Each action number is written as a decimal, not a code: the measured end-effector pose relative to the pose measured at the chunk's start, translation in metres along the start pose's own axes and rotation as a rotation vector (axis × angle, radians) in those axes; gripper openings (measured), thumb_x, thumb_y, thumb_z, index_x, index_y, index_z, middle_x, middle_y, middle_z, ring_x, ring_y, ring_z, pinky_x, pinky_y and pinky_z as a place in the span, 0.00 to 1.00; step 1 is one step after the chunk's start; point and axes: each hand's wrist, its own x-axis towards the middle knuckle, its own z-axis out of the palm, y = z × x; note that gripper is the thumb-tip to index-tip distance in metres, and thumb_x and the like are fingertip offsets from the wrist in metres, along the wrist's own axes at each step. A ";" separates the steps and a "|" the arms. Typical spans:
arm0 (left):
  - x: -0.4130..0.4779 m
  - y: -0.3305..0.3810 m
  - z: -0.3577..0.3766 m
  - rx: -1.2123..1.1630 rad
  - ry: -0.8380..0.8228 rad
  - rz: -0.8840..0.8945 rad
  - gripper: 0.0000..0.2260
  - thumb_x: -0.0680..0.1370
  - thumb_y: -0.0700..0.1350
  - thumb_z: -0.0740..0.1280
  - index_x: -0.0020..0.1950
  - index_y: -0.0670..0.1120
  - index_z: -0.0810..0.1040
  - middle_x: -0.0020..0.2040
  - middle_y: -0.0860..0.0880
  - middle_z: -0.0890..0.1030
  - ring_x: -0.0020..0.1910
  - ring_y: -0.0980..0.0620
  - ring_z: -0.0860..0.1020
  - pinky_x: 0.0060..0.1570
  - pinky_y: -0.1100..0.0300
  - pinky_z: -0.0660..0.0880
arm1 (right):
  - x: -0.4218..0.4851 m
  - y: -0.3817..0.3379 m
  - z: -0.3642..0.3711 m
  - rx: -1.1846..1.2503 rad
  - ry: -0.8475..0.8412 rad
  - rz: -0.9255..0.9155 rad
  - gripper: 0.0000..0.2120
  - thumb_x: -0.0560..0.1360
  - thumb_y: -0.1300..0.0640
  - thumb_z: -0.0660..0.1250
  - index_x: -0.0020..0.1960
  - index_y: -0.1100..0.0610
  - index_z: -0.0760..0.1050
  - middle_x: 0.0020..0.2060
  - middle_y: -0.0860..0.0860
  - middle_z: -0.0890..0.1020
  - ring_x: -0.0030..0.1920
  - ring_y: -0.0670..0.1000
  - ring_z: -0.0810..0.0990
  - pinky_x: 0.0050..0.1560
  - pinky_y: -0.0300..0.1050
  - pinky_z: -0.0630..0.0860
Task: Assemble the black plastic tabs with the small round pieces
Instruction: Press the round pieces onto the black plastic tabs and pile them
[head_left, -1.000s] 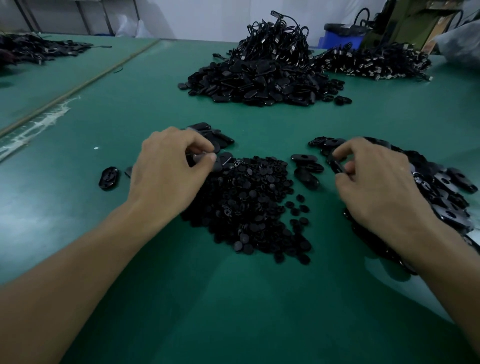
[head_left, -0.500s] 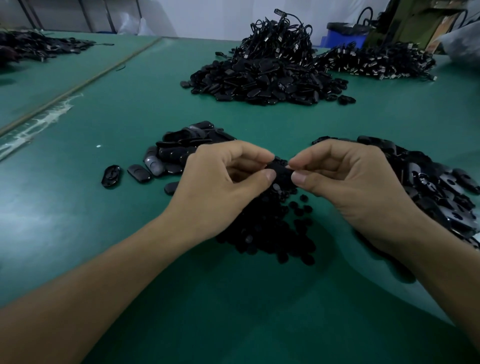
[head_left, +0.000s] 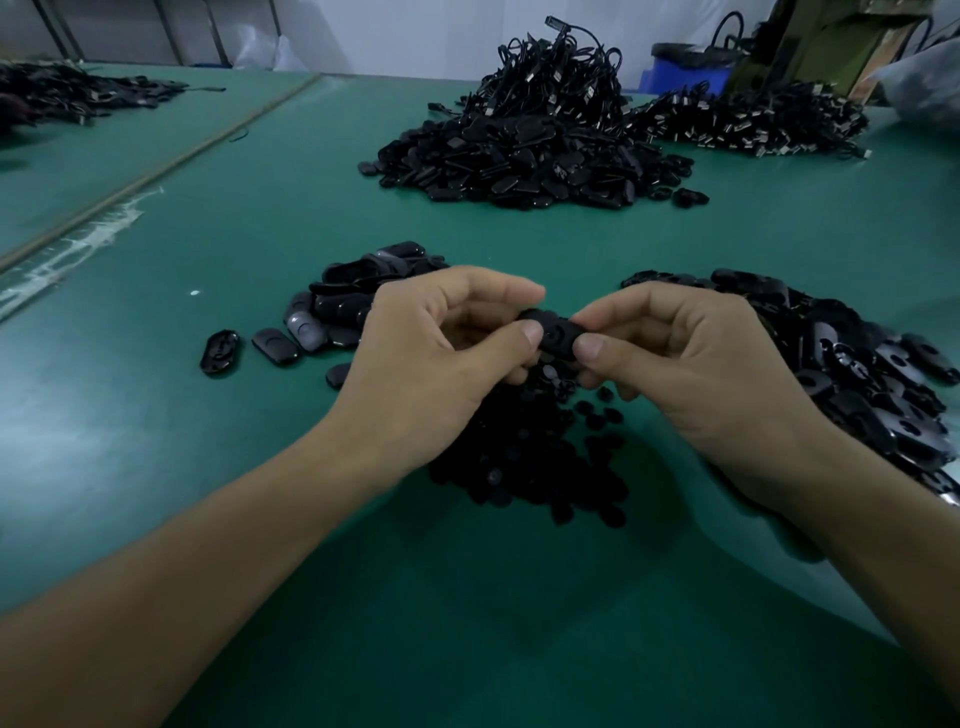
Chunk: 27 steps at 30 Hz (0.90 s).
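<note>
**Inspector:** State of each grip?

**Recorder:** Left hand (head_left: 431, 353): grip narrow, thumb and forefinger pinching the left end of 1 black plastic tab (head_left: 553, 332). Right hand (head_left: 691, 374): grip equally narrow, thumb and forefinger pinching the tab's right end. The other fingers of both hands are curled underneath.

**Inspector:** Location of the tab?

**Recorder:** Held roughly level between the 2 hands, clear of the tabletop (head_left: 467, 597), above the far edge of the pile of small round pieces (head_left: 530, 467). A round mark shows at the tab's middle. Whether a round piece is seated there, I cannot tell.

**Inspector:** Other stock?

**Recorder:** 1 heap of tabs (head_left: 353, 291) lies behind the left hand, with a few loose tabs (head_left: 221, 351) just to its left. A second heap of tabs (head_left: 857, 374) lies beside and under the right wrist. Well beyond, there is a large mound of dark oval parts (head_left: 519, 156), with a tangle of black cables (head_left: 556, 67) against its far side.

**Inspector:** Containers?

**Recorder:** 1 blue bin (head_left: 685, 70), far right, behind the cables. It has dark material at the rim; the contents cannot be made out.
</note>
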 end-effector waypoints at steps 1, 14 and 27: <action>0.000 0.000 0.000 -0.022 0.011 -0.005 0.10 0.72 0.39 0.74 0.51 0.50 0.83 0.40 0.48 0.86 0.36 0.52 0.84 0.40 0.61 0.80 | 0.000 0.000 0.001 0.041 -0.005 0.012 0.05 0.74 0.64 0.72 0.46 0.55 0.80 0.35 0.50 0.86 0.35 0.45 0.83 0.35 0.30 0.74; 0.002 0.000 -0.001 0.004 0.060 0.007 0.10 0.79 0.34 0.68 0.53 0.48 0.82 0.41 0.48 0.84 0.42 0.50 0.85 0.43 0.59 0.83 | 0.000 0.004 -0.011 -0.556 0.178 -0.094 0.06 0.76 0.58 0.72 0.46 0.47 0.83 0.33 0.41 0.83 0.39 0.35 0.80 0.40 0.25 0.73; 0.002 -0.004 -0.003 0.190 0.053 -0.008 0.13 0.80 0.37 0.67 0.60 0.53 0.83 0.43 0.60 0.84 0.35 0.59 0.81 0.41 0.61 0.81 | 0.001 0.008 -0.014 -0.804 -0.049 0.086 0.07 0.75 0.53 0.73 0.39 0.47 0.80 0.34 0.42 0.81 0.41 0.30 0.75 0.40 0.22 0.69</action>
